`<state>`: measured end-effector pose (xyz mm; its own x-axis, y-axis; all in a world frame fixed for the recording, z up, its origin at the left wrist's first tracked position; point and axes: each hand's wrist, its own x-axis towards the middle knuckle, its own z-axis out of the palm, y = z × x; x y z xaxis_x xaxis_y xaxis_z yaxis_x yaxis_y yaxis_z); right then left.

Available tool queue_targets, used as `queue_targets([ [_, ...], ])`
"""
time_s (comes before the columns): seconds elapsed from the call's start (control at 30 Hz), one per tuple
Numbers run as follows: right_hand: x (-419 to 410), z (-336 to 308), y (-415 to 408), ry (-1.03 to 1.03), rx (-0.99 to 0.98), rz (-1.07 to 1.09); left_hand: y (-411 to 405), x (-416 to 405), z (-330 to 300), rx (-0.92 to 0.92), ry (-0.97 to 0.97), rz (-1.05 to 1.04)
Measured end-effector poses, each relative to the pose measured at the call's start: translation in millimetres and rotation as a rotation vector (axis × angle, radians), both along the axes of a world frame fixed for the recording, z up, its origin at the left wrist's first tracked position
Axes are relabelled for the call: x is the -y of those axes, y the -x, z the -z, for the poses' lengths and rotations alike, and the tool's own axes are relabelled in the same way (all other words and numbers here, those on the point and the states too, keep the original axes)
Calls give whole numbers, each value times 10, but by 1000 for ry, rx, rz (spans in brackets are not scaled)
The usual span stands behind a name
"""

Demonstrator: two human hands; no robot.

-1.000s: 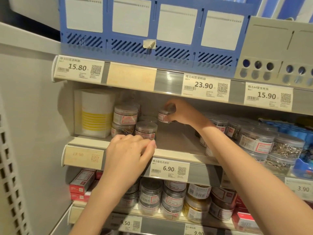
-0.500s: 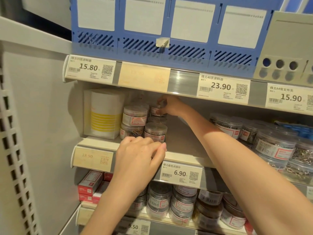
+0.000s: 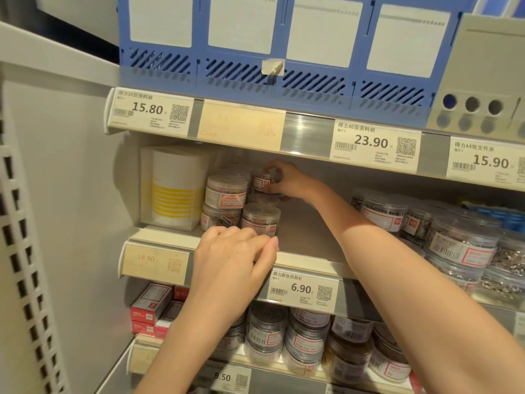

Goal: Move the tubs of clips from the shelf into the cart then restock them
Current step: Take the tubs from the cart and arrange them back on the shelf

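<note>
Your right hand (image 3: 287,182) covers much of the tub (image 3: 264,180) it grips at the back of the shelf (image 3: 306,253), so only the tub's label side and clear lid show, and whether it rests on the tub beneath it cannot be told. Your left hand (image 3: 235,257) hides part of the shelf's front edge and the foot of the front tub (image 3: 260,218); its fingertips curl over that edge, just in front of this tub, and whether they touch it is not clear. The clips inside the tubs are a blur of colour. On the shelf's right side, the larger tubs (image 3: 460,243) are cut off by the frame edge.

Your right arm reaches from the lower right corner up and left, deep under the upper shelf, fingers and thumb wrapped round the tub. Your left arm rises from the bottom edge, the back of the hand towards you, fingers bent and close together, holding nothing.

Two stacked tubs (image 3: 224,203) stand near the shelf's left end, beside a white box (image 3: 173,186) with yellow stripes.

Price tags read 15.80 (image 3: 150,112), 23.90 (image 3: 375,143) and 15.90 (image 3: 487,162) on the upper rail — 18.90 (image 3: 153,261), faded, and 6.90 (image 3: 304,288) on this shelf's rail, 9.50 (image 3: 227,378) below. The small print on them is too fine to read.
</note>
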<state>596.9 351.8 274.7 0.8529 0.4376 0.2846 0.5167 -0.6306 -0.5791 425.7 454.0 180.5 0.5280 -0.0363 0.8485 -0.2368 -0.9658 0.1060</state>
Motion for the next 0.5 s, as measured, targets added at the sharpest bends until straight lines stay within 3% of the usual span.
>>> queue_targets([
  [0.5,27,-85,148,143,84,55,8,-10,-4,-32,8,11],
])
